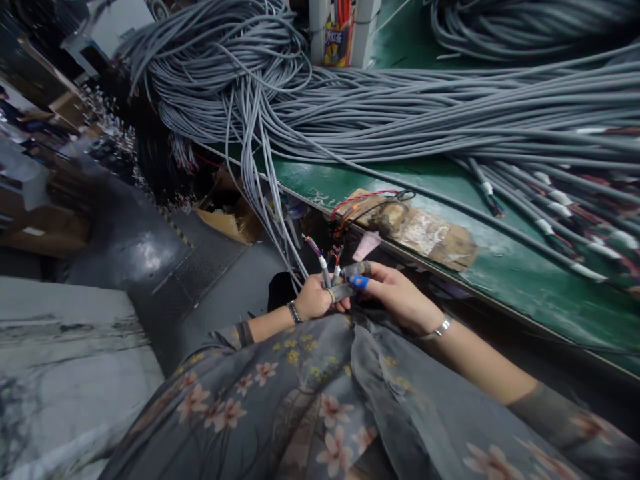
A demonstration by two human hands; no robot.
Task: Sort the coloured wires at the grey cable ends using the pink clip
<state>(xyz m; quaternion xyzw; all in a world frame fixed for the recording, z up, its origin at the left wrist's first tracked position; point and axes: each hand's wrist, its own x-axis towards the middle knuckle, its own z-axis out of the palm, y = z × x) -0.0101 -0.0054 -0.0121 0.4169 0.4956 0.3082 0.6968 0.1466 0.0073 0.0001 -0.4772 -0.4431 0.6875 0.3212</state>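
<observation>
In front of my lap, my left hand (315, 298) is closed around grey cables whose ends point up. One cable end (325, 272) has a white band and thin coloured wires fanning out. Beside it stands a second cable end (337, 272) with red and dark wires. My right hand (405, 300) comes in from the right with its thumb and fingers bent together, close against the left fingers. Blue wrapping covers its thumb tip, and grey wrapping covers a finger. What it pinches, if anything, is hidden.
A green workbench (505, 293) carries a thick run of grey cables (380, 113) and a heaped coil (220, 67). A taped cardboard piece (430, 233) lies at its edge, by red wires. Stripped cable ends lie at right. An open cardboard box (225, 223) sits below on the floor.
</observation>
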